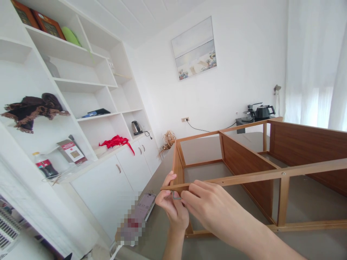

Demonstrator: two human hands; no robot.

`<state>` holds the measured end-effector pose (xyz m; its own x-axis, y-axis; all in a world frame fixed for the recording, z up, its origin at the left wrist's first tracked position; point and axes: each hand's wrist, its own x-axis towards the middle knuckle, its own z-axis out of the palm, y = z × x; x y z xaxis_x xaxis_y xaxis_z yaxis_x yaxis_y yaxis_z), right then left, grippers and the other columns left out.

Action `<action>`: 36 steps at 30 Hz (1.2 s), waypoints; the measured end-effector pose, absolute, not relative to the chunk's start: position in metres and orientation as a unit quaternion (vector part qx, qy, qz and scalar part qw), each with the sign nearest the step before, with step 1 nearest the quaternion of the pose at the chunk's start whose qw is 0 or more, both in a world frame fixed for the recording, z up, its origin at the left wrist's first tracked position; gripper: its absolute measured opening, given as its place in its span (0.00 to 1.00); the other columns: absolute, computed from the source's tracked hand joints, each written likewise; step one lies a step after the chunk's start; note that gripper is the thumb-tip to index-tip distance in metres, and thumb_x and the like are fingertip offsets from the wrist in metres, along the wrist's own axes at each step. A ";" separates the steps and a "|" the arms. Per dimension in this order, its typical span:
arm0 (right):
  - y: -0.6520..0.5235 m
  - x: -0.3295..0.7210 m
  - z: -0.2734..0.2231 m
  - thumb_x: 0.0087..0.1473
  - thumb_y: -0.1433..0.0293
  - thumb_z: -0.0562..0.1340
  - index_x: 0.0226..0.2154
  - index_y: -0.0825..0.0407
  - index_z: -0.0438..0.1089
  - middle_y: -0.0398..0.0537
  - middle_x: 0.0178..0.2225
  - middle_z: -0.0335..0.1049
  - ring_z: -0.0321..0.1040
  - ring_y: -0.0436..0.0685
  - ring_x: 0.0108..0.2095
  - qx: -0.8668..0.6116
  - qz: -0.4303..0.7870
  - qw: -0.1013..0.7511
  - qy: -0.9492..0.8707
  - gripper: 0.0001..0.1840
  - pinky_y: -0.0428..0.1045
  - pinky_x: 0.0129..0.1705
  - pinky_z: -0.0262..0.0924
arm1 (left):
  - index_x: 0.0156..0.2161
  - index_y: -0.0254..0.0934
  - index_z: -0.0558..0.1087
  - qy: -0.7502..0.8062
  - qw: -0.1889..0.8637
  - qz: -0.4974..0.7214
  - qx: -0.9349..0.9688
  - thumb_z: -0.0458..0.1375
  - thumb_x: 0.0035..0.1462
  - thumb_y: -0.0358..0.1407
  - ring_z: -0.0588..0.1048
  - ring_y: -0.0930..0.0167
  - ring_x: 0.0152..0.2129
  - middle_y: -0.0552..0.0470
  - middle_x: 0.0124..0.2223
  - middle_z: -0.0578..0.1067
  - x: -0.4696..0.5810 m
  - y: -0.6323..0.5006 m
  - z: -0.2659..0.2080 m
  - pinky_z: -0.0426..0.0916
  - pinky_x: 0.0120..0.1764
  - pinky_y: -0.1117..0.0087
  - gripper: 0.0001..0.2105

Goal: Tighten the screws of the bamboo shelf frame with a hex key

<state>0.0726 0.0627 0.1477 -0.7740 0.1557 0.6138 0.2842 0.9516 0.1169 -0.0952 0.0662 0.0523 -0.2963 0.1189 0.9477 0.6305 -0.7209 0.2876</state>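
A wooden shelf frame [251, 176] lies on its side on a grey-brown table [151, 231]. At its near left corner, my left hand [173, 209] is closed round the end of the rail, with fingers above and below it. My right hand [208, 202] rests against the same rail just to the right, its fingers pinched on a small bent metal hex key [176, 197]. The short end of the key points up at the underside of the rail end, between both hands. Fingers hide the tip and any bolt there. A bolt head [283, 173] shows further along the rail.
A phone [146, 204] with a running timer lies left of my hands, partly pixelated. White shelving [103, 86] with a cola bottle [45, 164] and a kettle [136, 127] stands on the left. Behind the frame, a black pot [262, 112] sits on a dark stand.
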 end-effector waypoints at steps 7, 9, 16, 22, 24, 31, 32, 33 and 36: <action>0.064 0.072 0.147 0.61 0.79 0.66 0.31 0.51 0.62 0.40 0.32 0.66 0.54 0.53 0.29 -0.118 -0.096 0.313 -0.938 0.13 0.52 0.30 0.42 | 0.49 0.45 0.53 -0.330 0.175 -0.734 -0.567 0.46 0.72 0.27 0.70 0.62 0.62 0.42 0.60 0.71 -0.095 0.067 0.051 0.67 0.59 0.41 0.09; 0.065 0.072 0.146 0.61 0.79 0.67 0.31 0.51 0.62 0.40 0.32 0.65 0.54 0.53 0.29 -0.115 -0.095 0.316 -0.937 0.13 0.52 0.30 0.41 | 0.49 0.45 0.53 -0.331 0.177 -0.739 -0.559 0.47 0.72 0.28 0.70 0.63 0.62 0.42 0.59 0.72 -0.096 0.067 0.050 0.67 0.59 0.42 0.09; 0.064 0.072 0.146 0.58 0.81 0.68 0.30 0.51 0.62 0.40 0.31 0.64 0.53 0.53 0.29 -0.108 -0.107 0.310 -0.938 0.15 0.52 0.30 0.40 | 0.48 0.45 0.54 -0.334 0.184 -0.742 -0.551 0.49 0.72 0.30 0.72 0.62 0.60 0.41 0.60 0.72 -0.096 0.069 0.049 0.70 0.57 0.45 0.08; 0.065 0.071 0.147 0.59 0.79 0.68 0.31 0.51 0.62 0.40 0.31 0.65 0.55 0.53 0.29 -0.114 -0.112 0.324 -0.932 0.15 0.52 0.30 0.40 | 0.48 0.44 0.53 -0.332 0.181 -0.744 -0.551 0.48 0.72 0.30 0.72 0.62 0.60 0.39 0.61 0.71 -0.096 0.068 0.050 0.71 0.57 0.46 0.07; 0.065 0.071 0.146 0.59 0.79 0.69 0.31 0.51 0.62 0.40 0.31 0.66 0.55 0.53 0.29 -0.116 -0.113 0.324 -0.932 0.15 0.52 0.30 0.40 | 0.49 0.44 0.53 -0.331 0.181 -0.741 -0.556 0.47 0.72 0.28 0.71 0.62 0.61 0.39 0.61 0.71 -0.096 0.068 0.049 0.70 0.57 0.45 0.08; 0.063 0.071 0.147 0.56 0.78 0.71 0.31 0.51 0.62 0.39 0.30 0.65 0.55 0.53 0.28 -0.112 -0.118 0.336 -0.928 0.16 0.52 0.29 0.41 | 0.49 0.44 0.53 -0.321 0.171 -0.741 -0.565 0.46 0.72 0.28 0.71 0.62 0.61 0.41 0.59 0.72 -0.097 0.069 0.050 0.67 0.59 0.40 0.08; 0.062 0.071 0.147 0.56 0.78 0.72 0.30 0.51 0.62 0.39 0.30 0.65 0.55 0.53 0.27 -0.111 -0.119 0.341 -0.926 0.17 0.52 0.28 0.40 | 0.49 0.44 0.53 -0.321 0.171 -0.741 -0.565 0.46 0.72 0.28 0.71 0.62 0.61 0.42 0.59 0.72 -0.096 0.069 0.051 0.67 0.59 0.40 0.08; 0.062 0.071 0.148 0.55 0.78 0.72 0.30 0.51 0.62 0.39 0.30 0.65 0.54 0.53 0.27 -0.111 -0.120 0.344 -0.925 0.17 0.52 0.28 0.40 | 0.49 0.44 0.53 -0.321 0.172 -0.741 -0.564 0.46 0.72 0.28 0.71 0.62 0.61 0.42 0.58 0.73 -0.096 0.068 0.052 0.68 0.59 0.41 0.08; 0.063 0.072 0.148 0.57 0.77 0.71 0.30 0.51 0.62 0.39 0.30 0.65 0.55 0.53 0.27 -0.114 -0.120 0.342 -0.925 0.16 0.52 0.28 0.40 | 0.49 0.44 0.54 -0.325 0.176 -0.744 -0.557 0.47 0.72 0.30 0.73 0.62 0.60 0.42 0.58 0.74 -0.095 0.068 0.053 0.69 0.58 0.42 0.07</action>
<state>0.0719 0.0625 0.1483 -0.7397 0.1287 0.6605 0.2927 0.9454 0.1436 -0.0949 0.0680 0.0529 -0.3172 0.1003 0.9431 0.6237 -0.7271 0.2871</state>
